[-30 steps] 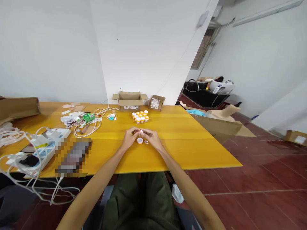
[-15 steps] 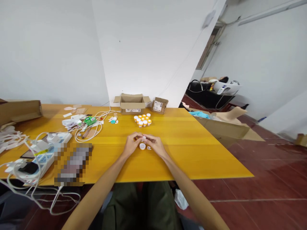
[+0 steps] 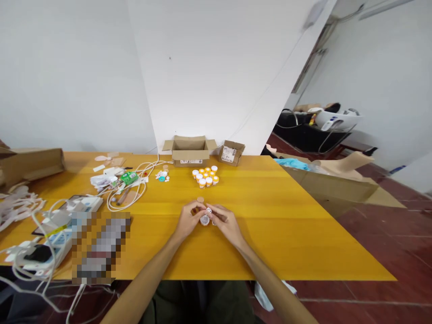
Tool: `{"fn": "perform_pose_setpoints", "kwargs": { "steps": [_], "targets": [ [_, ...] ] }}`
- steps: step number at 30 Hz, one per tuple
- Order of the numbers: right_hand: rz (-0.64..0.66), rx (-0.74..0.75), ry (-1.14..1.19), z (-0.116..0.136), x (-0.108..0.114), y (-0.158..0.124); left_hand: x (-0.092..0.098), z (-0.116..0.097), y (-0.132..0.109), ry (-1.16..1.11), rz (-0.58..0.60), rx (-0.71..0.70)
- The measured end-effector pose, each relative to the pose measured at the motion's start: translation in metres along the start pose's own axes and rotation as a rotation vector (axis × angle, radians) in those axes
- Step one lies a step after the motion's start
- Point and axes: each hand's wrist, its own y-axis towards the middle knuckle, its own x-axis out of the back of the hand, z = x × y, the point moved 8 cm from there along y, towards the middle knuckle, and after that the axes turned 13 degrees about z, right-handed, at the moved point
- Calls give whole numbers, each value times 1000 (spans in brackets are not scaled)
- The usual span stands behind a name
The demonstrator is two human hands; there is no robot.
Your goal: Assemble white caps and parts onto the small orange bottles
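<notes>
Both my hands rest together on the yellow table [image 3: 290,225]. My left hand [image 3: 187,222] and my right hand [image 3: 227,223] pinch a tiny white part [image 3: 209,210] between their fingertips. Just below the fingers stands a small white-capped bottle [image 3: 204,220]. A small tan round piece [image 3: 200,199] lies on the table just beyond the hands. Farther back stands a cluster of several orange bottles with white caps [image 3: 205,175].
An open cardboard box [image 3: 189,151] and a smaller box [image 3: 231,153] stand at the table's far edge. White cables [image 3: 131,189], a power strip [image 3: 60,225] and small packets lie to the left. Cardboard [image 3: 340,180] lies to the right on the red tile floor.
The view has tilted up, so the table and my hands sit lower in the picture. My hands stay together over the small bottle, fingers still working the white part.
</notes>
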Motion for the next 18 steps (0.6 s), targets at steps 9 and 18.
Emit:
{"fn": "perform_pose_setpoints", "kwargs": {
  "steps": [9,18],
  "targets": [
    [-8,19,-14,-3,1,0,-3,-1,2,14,34,4],
    [-43,-6,37,-4,3,-2,-6,5,3,18,57,64]
  ]
}}
